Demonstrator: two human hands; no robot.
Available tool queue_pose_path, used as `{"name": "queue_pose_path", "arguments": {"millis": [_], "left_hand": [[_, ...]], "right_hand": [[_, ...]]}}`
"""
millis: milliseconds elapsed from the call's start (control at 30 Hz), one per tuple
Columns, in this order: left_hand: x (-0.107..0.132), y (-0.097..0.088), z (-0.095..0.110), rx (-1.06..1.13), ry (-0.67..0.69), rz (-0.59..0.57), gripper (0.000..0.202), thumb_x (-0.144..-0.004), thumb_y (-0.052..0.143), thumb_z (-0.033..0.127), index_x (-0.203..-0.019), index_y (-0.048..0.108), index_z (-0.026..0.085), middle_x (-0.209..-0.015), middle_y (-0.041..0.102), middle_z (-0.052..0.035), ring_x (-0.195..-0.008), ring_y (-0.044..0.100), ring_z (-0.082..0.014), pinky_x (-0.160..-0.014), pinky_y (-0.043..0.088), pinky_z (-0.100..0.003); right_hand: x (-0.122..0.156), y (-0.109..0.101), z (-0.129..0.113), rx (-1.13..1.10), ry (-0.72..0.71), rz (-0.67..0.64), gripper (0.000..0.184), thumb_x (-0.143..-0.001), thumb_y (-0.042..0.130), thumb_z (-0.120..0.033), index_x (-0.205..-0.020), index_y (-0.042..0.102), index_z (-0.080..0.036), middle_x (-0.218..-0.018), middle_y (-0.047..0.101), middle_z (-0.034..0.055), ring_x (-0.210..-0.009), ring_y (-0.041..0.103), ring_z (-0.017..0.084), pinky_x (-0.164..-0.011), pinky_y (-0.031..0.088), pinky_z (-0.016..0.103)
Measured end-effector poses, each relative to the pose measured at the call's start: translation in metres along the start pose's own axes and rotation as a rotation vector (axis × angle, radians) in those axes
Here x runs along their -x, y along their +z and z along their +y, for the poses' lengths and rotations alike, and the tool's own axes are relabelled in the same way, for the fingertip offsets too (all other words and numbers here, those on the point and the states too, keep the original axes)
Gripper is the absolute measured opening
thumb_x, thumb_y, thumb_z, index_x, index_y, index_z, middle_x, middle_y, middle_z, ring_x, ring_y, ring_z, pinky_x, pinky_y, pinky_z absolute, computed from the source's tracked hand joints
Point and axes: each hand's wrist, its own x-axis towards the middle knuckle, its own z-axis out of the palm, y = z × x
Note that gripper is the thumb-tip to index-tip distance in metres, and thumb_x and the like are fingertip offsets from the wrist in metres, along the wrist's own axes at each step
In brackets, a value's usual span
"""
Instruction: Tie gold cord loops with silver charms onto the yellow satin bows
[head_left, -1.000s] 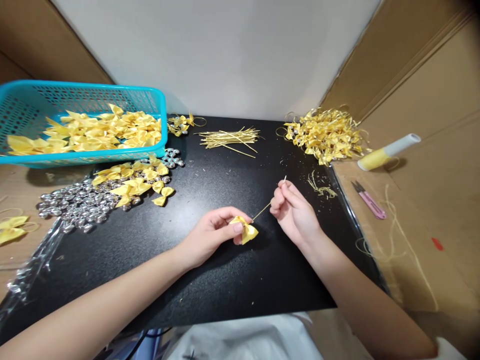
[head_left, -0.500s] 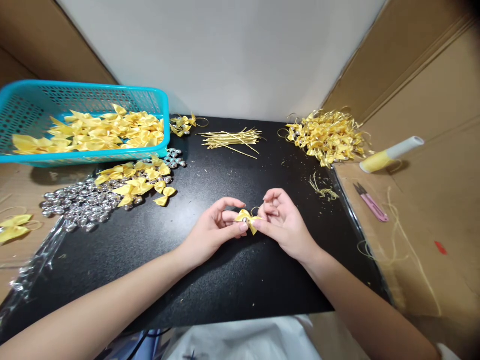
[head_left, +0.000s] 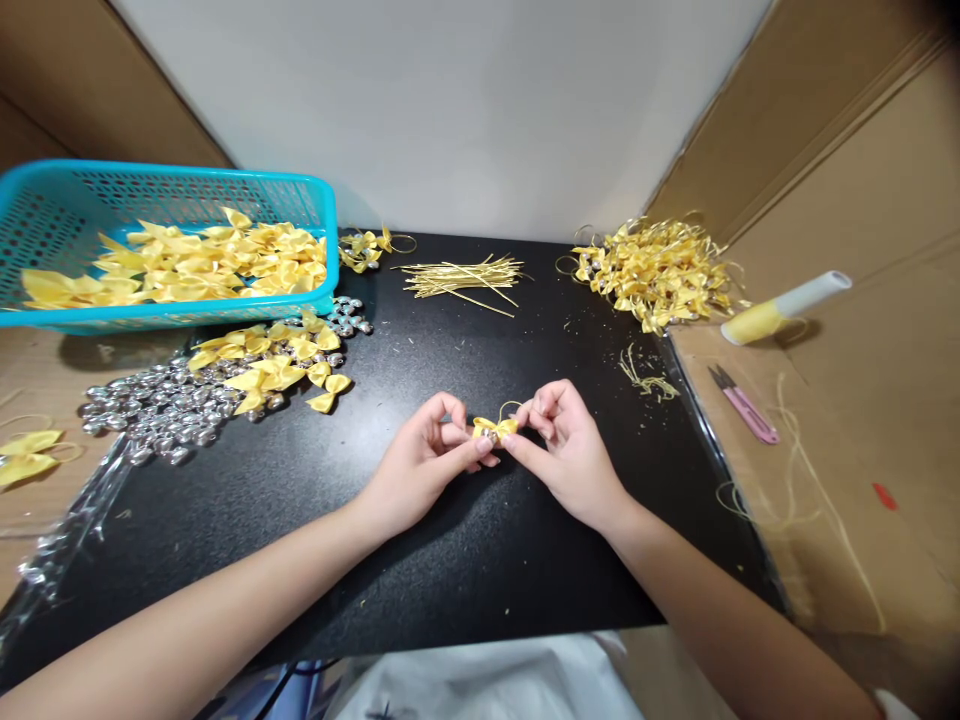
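Note:
A small yellow ribbon bow [head_left: 494, 427] with a thin gold cord looped above it is held over the black mat [head_left: 420, 560] at the centre. My left hand [head_left: 422, 462] pinches the bow's left side between thumb and fingers. My right hand [head_left: 564, 447] pinches its right side, fingers curled around the cord. Both hands meet at the bow, just above the mat.
A turquoise basket [head_left: 307, 200] of yellow bows stands at back left, with loose bows [head_left: 277, 362] and silver beads [head_left: 157, 405] in front of it. Gold cord pieces [head_left: 461, 275] lie at the back. A heap of finished bows [head_left: 656, 270], a thread spool [head_left: 780, 305] and pink snips [head_left: 742, 405] are on the right.
My right hand, which held the gold cord stretched out up and to the right, has come in to the bow. Both hands now pinch it together, with the cord looped.

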Motion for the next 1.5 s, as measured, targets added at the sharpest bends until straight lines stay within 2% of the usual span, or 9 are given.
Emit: {"name": "queue_pose_path", "arguments": {"millis": [267,533,767,867,1067,1200,1300,1400,1500], "left_hand": [[0.0,0.001,0.0,-0.013,0.012,0.027,0.04,-0.073,0.079,0.029,-0.094,0.046,0.02,-0.072,0.072,0.0027,-0.066,0.068,-0.0118,-0.062,0.049,-0.021],[-0.002,-0.001,-0.003,0.025,0.03,0.134,0.039,-0.067,0.083,0.023,-0.089,0.051,0.018,-0.068,0.069,0.0049,-0.061,0.063,-0.0089,-0.062,0.048,-0.02],[-0.002,-0.002,-0.001,0.065,-0.044,0.063,0.04,-0.067,0.084,0.025,-0.095,0.056,0.018,-0.063,0.068,0.0047,-0.06,0.062,-0.0104,-0.061,0.047,-0.021],[-0.004,-0.004,0.001,0.033,-0.025,0.026,0.036,-0.069,0.082,0.024,-0.098,0.063,0.017,-0.071,0.068,0.003,-0.065,0.062,-0.0101,-0.066,0.049,-0.022],[-0.002,-0.005,0.001,-0.118,0.063,-0.068,0.017,-0.073,0.078,0.027,-0.08,0.068,0.014,-0.08,0.067,-0.0018,-0.075,0.061,-0.0126,-0.07,0.049,-0.024],[-0.001,-0.003,-0.002,-0.064,0.079,-0.073,0.019,-0.074,0.078,0.026,-0.082,0.064,0.016,-0.078,0.068,-0.001,-0.071,0.062,-0.0121,-0.068,0.05,-0.023],[0.0,-0.002,-0.001,-0.023,0.159,-0.095,0.017,-0.076,0.076,0.022,-0.079,0.061,0.015,-0.09,0.071,-0.0037,-0.08,0.065,-0.0131,-0.073,0.052,-0.025],[0.001,-0.002,0.0,0.0,0.21,-0.124,0.017,-0.077,0.075,0.018,-0.077,0.058,0.015,-0.094,0.074,-0.0056,-0.081,0.067,-0.0125,-0.075,0.053,-0.024],[0.003,-0.003,0.0,0.003,0.232,-0.146,0.019,-0.078,0.075,0.018,-0.077,0.057,0.015,-0.085,0.075,-0.0044,-0.069,0.066,-0.01,-0.066,0.053,-0.021]], "right_hand": [[0.001,0.003,0.0,-0.088,0.028,-0.034,0.034,-0.077,0.068,-0.016,-0.079,0.035,-0.025,-0.06,0.03,-0.0111,-0.069,0.051,0.011,-0.076,0.045,0.028],[0.001,0.006,-0.002,-0.053,-0.01,0.019,0.035,-0.076,0.071,-0.02,-0.076,0.036,-0.025,-0.057,0.028,-0.0112,-0.07,0.054,0.012,-0.076,0.046,0.028],[0.002,0.007,-0.002,-0.06,0.003,0.026,0.037,-0.075,0.072,-0.023,-0.074,0.035,-0.025,-0.057,0.027,-0.0108,-0.07,0.052,0.012,-0.076,0.046,0.029],[0.003,0.007,-0.003,-0.085,0.017,0.012,0.039,-0.075,0.073,-0.024,-0.074,0.035,-0.025,-0.057,0.027,-0.0109,-0.07,0.052,0.013,-0.075,0.046,0.029],[0.001,0.005,-0.004,-0.194,0.062,-0.062,0.038,-0.076,0.074,-0.026,-0.073,0.036,-0.024,-0.059,0.03,-0.0099,-0.062,0.043,0.011,-0.071,0.044,0.026],[-0.002,0.001,-0.005,-0.421,0.171,-0.049,0.024,-0.082,0.067,-0.034,-0.08,0.045,-0.024,-0.067,0.043,-0.0058,-0.067,0.047,0.013,-0.07,0.043,0.028],[-0.006,-0.003,-0.007,-0.557,0.219,-0.019,0.011,-0.082,0.062,-0.025,-0.086,0.053,-0.023,-0.064,0.043,-0.0052,-0.066,0.048,0.013,-0.07,0.044,0.028],[-0.01,-0.008,-0.009,-0.582,0.259,0.006,0.014,-0.08,0.061,-0.019,-0.094,0.061,-0.021,-0.066,0.046,-0.0046,-0.065,0.048,0.011,-0.067,0.044,0.025],[-0.013,-0.013,-0.011,-0.569,0.308,0.025,0.017,-0.076,0.068,-0.02,-0.093,0.067,-0.019,-0.066,0.05,-0.0039,-0.065,0.049,0.01,-0.063,0.044,0.022]]}}
